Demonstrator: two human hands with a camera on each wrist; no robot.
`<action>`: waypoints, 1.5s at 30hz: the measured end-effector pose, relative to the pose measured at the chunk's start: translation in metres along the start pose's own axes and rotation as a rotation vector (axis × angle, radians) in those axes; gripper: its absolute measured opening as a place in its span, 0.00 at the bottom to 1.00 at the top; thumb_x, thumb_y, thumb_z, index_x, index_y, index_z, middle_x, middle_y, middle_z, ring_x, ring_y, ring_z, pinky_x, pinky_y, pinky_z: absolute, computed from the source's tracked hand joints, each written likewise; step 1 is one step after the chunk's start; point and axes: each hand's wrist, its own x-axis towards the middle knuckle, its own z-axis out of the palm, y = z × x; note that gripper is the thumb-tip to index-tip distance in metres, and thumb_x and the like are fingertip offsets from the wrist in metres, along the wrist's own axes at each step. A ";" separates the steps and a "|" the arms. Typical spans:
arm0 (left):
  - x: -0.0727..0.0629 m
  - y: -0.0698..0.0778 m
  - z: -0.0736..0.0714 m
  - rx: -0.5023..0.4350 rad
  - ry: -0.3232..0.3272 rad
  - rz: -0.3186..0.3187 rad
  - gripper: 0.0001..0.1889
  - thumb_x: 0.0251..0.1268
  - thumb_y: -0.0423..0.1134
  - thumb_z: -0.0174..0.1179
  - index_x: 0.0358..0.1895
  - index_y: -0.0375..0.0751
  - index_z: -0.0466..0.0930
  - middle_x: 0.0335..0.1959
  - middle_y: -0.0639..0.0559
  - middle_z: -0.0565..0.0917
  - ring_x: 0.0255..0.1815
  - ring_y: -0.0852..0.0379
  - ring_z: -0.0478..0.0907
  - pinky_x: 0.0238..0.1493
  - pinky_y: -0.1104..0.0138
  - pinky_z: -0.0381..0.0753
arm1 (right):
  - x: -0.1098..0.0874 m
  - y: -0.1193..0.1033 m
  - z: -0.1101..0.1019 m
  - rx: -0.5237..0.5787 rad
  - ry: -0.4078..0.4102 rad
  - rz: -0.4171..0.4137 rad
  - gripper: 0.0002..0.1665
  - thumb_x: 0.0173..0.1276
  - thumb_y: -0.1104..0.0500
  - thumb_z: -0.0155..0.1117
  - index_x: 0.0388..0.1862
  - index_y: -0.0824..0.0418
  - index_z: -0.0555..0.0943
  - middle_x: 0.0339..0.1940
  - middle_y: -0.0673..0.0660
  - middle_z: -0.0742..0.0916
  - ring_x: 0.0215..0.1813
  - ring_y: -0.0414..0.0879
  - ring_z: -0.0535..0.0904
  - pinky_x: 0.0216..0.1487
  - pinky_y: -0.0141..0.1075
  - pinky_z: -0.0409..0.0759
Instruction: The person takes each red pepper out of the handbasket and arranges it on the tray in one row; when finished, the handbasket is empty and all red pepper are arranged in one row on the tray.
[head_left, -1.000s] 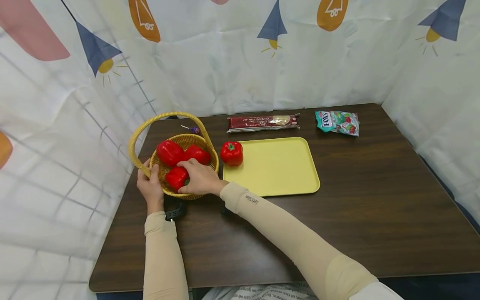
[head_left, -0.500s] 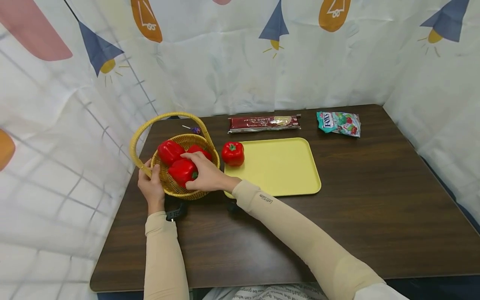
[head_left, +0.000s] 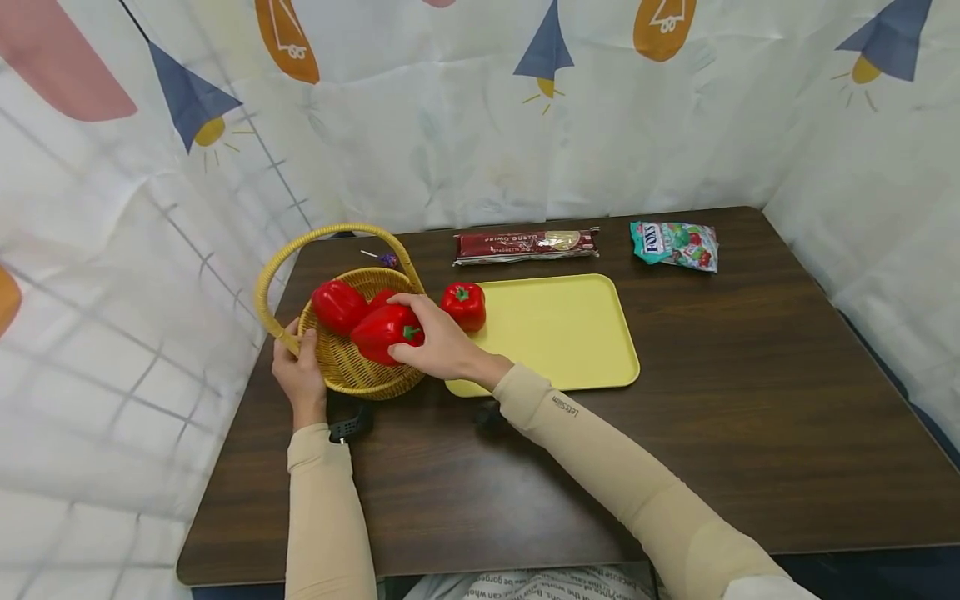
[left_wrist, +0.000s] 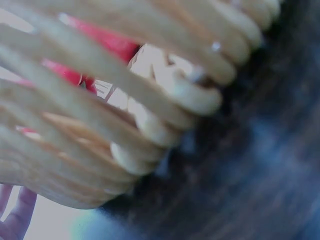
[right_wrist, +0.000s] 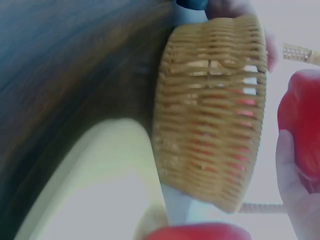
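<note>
A yellow wicker basket (head_left: pixel 360 379) with a tall handle stands at the table's left side. My left hand (head_left: pixel 300 371) grips its rim beside the handle's base. My right hand (head_left: pixel 442 337) holds a red bell pepper (head_left: pixel 382 329) between thumb and fingers, over the basket's right part; in the right wrist view this pepper (right_wrist: pixel 305 120) is above the rim. Another red bell pepper (head_left: pixel 339 305) lies inside the basket, and a further pepper (head_left: pixel 381 297) there is mostly hidden behind the held one. On the yellow tray's left end sits one more red bell pepper (head_left: pixel 464 305).
The yellow tray (head_left: pixel 558 333) lies right of the basket. Behind it is a dark red spaghetti packet (head_left: pixel 527 246), with a teal Fox's candy bag (head_left: pixel 675 246) at the back right. A small purple-wrapped lollipop (head_left: pixel 388 260) lies behind the basket. Patterned curtains border the table.
My right hand has lifted the pepper from the basket's bottom and moved it up and right toward the rim. My left hand keeps its hold on the basket.
</note>
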 end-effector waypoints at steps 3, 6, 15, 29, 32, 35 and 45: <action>-0.001 0.001 0.000 0.007 -0.001 0.009 0.21 0.67 0.36 0.57 0.58 0.25 0.76 0.57 0.30 0.75 0.44 0.61 0.73 0.46 0.73 0.72 | -0.007 0.000 -0.009 -0.037 0.007 -0.011 0.41 0.56 0.51 0.66 0.70 0.50 0.64 0.62 0.50 0.74 0.58 0.43 0.70 0.50 0.38 0.78; -0.002 0.001 0.000 0.001 -0.004 0.013 0.21 0.67 0.36 0.57 0.58 0.24 0.75 0.57 0.29 0.75 0.44 0.62 0.74 0.46 0.73 0.72 | -0.016 0.003 -0.020 -0.049 0.004 -0.030 0.43 0.55 0.52 0.65 0.71 0.52 0.63 0.62 0.50 0.74 0.58 0.43 0.72 0.50 0.38 0.79; 0.000 0.001 -0.002 0.000 -0.014 0.004 0.19 0.67 0.34 0.57 0.54 0.20 0.75 0.59 0.31 0.75 0.47 0.61 0.74 0.48 0.73 0.72 | -0.035 0.012 -0.056 -0.010 0.050 -0.064 0.38 0.59 0.55 0.60 0.70 0.55 0.63 0.59 0.53 0.77 0.52 0.45 0.76 0.48 0.40 0.81; 0.001 -0.005 -0.005 -0.002 -0.013 0.000 0.21 0.68 0.35 0.57 0.60 0.27 0.75 0.58 0.31 0.75 0.45 0.61 0.73 0.46 0.73 0.72 | -0.063 0.043 -0.092 -0.119 0.105 0.000 0.37 0.57 0.55 0.63 0.68 0.55 0.68 0.64 0.52 0.74 0.59 0.48 0.72 0.53 0.47 0.78; 0.005 -0.012 -0.006 -0.004 -0.014 0.000 0.21 0.68 0.35 0.57 0.60 0.28 0.75 0.58 0.32 0.76 0.45 0.61 0.73 0.46 0.73 0.72 | -0.067 0.050 -0.099 -0.145 0.109 0.022 0.37 0.58 0.56 0.62 0.69 0.55 0.68 0.64 0.53 0.73 0.59 0.48 0.71 0.52 0.46 0.79; 0.011 -0.022 -0.006 0.004 -0.010 -0.001 0.20 0.68 0.36 0.57 0.60 0.29 0.76 0.59 0.34 0.76 0.47 0.61 0.74 0.47 0.73 0.72 | -0.069 0.056 -0.105 -0.162 0.114 0.055 0.37 0.59 0.56 0.63 0.69 0.56 0.68 0.64 0.54 0.73 0.59 0.49 0.72 0.52 0.46 0.79; 0.005 -0.009 -0.004 0.005 -0.016 0.008 0.20 0.67 0.35 0.57 0.58 0.26 0.76 0.58 0.33 0.76 0.47 0.60 0.74 0.49 0.72 0.73 | -0.067 0.077 -0.121 -0.192 0.118 0.175 0.44 0.57 0.54 0.69 0.72 0.56 0.64 0.66 0.56 0.73 0.61 0.51 0.71 0.57 0.49 0.76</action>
